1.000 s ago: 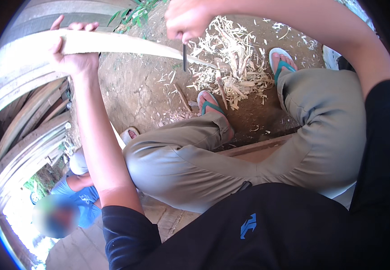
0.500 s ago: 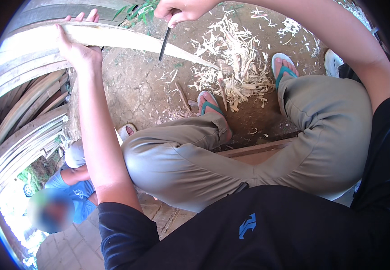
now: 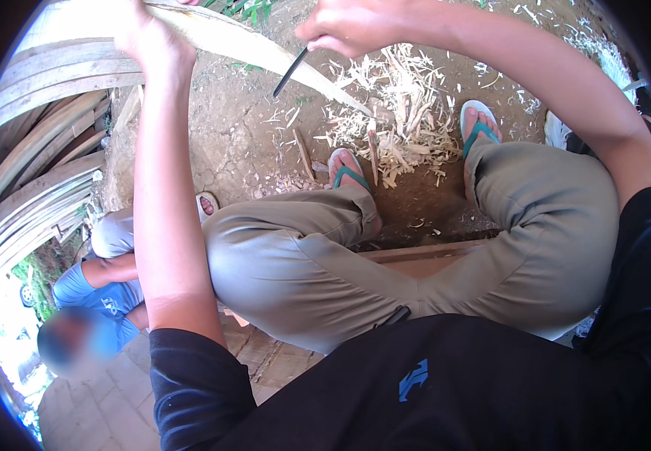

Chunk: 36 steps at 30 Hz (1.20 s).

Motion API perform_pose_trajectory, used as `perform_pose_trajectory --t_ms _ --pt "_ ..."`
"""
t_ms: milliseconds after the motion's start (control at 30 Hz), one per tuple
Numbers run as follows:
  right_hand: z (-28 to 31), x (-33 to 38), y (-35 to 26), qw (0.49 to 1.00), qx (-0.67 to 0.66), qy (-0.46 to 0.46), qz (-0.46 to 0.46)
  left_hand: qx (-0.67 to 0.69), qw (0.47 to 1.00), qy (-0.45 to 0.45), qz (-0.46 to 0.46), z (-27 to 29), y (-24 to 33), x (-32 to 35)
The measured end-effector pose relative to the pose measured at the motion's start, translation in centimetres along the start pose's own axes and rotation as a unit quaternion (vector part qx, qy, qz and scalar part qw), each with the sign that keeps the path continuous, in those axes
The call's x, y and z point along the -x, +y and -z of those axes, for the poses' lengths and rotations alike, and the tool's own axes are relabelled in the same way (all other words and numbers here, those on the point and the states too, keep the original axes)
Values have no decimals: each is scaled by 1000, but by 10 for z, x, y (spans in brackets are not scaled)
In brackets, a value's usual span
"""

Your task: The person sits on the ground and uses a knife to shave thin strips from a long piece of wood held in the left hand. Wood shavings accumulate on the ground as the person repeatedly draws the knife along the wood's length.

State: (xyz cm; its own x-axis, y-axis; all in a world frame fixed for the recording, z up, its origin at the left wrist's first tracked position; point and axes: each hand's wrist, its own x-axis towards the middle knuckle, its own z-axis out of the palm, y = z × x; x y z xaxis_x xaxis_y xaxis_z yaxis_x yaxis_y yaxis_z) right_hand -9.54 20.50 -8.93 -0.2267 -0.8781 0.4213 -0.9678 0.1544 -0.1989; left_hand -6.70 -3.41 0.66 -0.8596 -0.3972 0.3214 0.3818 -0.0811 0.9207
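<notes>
A long pale strip of wood slants from the upper left down to the pile of shavings, its narrow tip resting at the pile's near edge. My left hand grips its upper part; the fingers are mostly cut off by the picture's top edge. My right hand is closed around a narrow dark tool, perhaps a knife, whose handle is hidden in the fist. The tool points down and left and crosses in front of the strip near its lower half.
Wood shavings are heaped on the dirt ground ahead of my sandalled feet. Curved planks are stacked at the left. Another person in blue sits at my lower left. A wooden stick lies near my left foot.
My right hand has moved right and slightly nearer with the tool, which now tilts more. My left hand has shifted farther away and right, partly leaving the picture; the strip's upper part moved with it.
</notes>
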Motion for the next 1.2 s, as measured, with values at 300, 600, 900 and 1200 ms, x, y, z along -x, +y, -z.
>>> perform_pose_trajectory --t_ms 300,600,900,1200 --pt "-18 -11 -8 997 -18 -75 -19 6 1000 -9 -6 -8 -16 -4" --pt "25 6 6 996 -30 -53 -70 32 999 -16 7 -3 -15 -8" --pt "7 4 11 999 -5 -40 15 21 1000 -17 -13 -19 -8 -4" --pt "-15 16 9 994 -31 -97 -33 -5 1000 16 -12 -15 -11 -7"
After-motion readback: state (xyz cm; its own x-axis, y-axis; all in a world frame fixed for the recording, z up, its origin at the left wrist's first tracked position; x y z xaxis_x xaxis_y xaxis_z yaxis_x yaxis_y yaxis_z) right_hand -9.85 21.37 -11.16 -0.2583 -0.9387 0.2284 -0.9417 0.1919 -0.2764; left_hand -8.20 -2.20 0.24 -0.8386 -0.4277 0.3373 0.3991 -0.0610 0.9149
